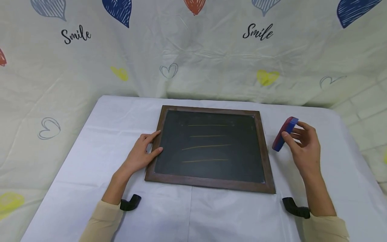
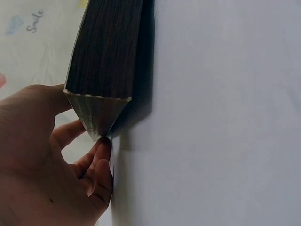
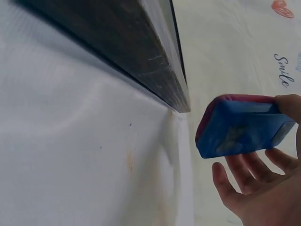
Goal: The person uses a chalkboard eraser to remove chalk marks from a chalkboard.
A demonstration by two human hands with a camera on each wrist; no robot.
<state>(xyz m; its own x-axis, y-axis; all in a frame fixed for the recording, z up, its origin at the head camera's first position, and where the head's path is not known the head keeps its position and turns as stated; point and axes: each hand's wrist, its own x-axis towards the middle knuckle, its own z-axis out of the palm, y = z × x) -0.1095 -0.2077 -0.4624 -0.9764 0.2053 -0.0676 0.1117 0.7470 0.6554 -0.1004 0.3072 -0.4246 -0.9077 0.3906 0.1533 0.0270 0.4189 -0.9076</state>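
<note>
Our left hand (image 1: 140, 155) rests flat, fingers spread, on the chalkboard (image 1: 208, 148) frame's left edge. Our right hand (image 1: 303, 146) pinches a blue-red eraser (image 1: 284, 133) just beside the board.

One wood-framed chalkboard (image 1: 208, 178) lay on the table, bearing four chalk lines (image 1: 207, 147). There was one blue-and-red eraser (image 1: 284, 133). Two hands were in view.

chalkboard (image 1: 211, 148) — flat, wood-framed, four chalk lines | eraser (image 1: 284, 133) — blue-red, held aloft

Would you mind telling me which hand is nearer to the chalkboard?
Left. The left hand rests on the chalkboard frame's left edge; the right hand holds the eraser apart, off its right side.
</note>
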